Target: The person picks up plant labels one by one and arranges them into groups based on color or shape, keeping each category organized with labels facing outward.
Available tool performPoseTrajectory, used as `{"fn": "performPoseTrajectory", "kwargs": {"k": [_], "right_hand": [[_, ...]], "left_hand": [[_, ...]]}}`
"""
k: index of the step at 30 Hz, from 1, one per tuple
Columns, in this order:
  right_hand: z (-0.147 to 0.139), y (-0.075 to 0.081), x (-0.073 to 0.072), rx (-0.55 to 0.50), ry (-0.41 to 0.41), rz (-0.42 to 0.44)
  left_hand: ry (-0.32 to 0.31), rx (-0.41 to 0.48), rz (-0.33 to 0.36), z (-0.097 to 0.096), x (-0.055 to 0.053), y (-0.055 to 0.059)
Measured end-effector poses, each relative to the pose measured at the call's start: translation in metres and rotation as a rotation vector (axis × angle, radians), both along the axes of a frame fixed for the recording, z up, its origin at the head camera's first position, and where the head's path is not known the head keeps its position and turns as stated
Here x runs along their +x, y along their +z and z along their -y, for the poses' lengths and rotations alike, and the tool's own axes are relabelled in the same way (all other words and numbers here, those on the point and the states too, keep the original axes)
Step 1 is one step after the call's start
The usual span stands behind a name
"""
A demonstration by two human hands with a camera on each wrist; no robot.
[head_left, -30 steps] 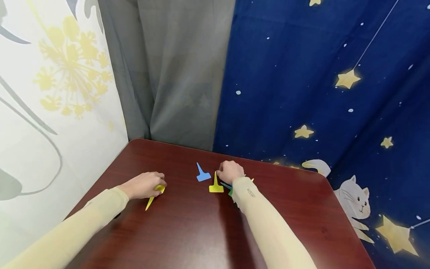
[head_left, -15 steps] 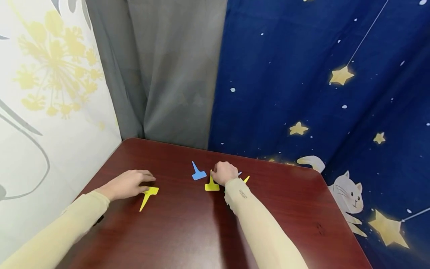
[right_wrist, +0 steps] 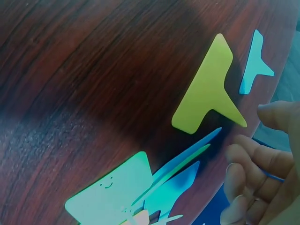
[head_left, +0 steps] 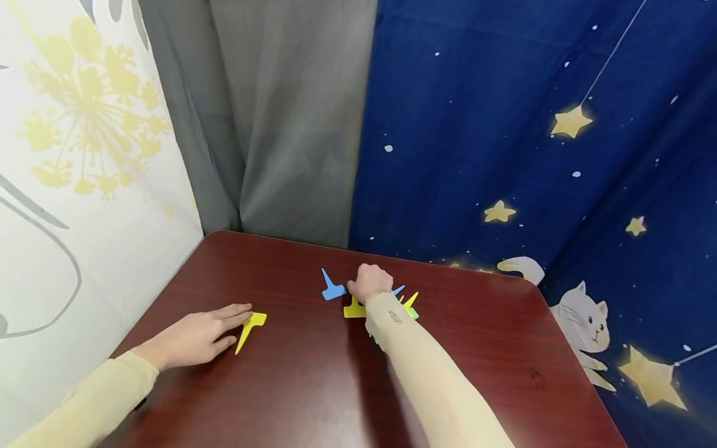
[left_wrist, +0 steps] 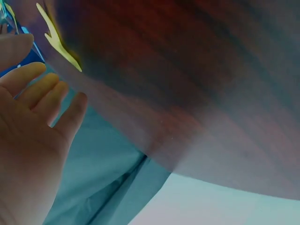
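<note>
My left hand (head_left: 196, 336) lies with fingers extended at the table's left side, its fingertips beside a yellow T-shaped plant label (head_left: 257, 319). In the left wrist view the palm (left_wrist: 35, 136) shows, with nothing in it. My right hand (head_left: 371, 283) is over the stem of a second yellow T-shaped label (head_left: 354, 310). The right wrist view shows its fingers loosely curled, the thumb apart, beside that yellow label (right_wrist: 206, 89) and holding nothing. A blue T-shaped label (head_left: 333, 292) lies just left of it. Under the right wrist sits a pile with a smiley-faced green label (right_wrist: 112, 187).
More blue and green labels overlap in the pile, with a yellow one (head_left: 411, 302) poking out right of the sleeve. The dark red table (head_left: 291, 386) ends at a grey curtain (head_left: 302, 124) and a blue starry curtain (head_left: 459, 155); a white patterned surface (head_left: 112, 261) stands left.
My left hand has let go of the left yellow label, drawn back leftward and straightened its fingers. My right hand has shifted slightly left over the middle yellow label. The view has tilted a little.
</note>
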State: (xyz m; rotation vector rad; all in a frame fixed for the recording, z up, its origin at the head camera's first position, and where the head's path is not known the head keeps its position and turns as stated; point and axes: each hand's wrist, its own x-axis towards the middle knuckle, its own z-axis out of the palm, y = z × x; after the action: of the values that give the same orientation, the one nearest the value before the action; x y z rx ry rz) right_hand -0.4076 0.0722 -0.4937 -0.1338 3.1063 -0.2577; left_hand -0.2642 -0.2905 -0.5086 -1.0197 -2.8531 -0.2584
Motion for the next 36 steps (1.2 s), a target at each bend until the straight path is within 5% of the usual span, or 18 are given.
{"fn": "performPoseTrajectory", "kwargs": {"k": [15, 22, 36], "right_hand": [[0.0008, -0.0077, -0.0037, 0.021, -0.019, -0.009], [0.0045, -0.0068, -0.0032, 0.001, -0.026, 0.025], [0.0071, 0.0002, 0.0030, -0.034, -0.020, -0.035]], "left_hand": [[-0.002, -0.009, 0.082, -0.0025, 0.0046, -0.0109], [0.000, 0.012, 0.097, -0.0004, 0.0014, -0.0108], [0.030, 0.077, 0.129, -0.0016, -0.0040, -0.0065]]}}
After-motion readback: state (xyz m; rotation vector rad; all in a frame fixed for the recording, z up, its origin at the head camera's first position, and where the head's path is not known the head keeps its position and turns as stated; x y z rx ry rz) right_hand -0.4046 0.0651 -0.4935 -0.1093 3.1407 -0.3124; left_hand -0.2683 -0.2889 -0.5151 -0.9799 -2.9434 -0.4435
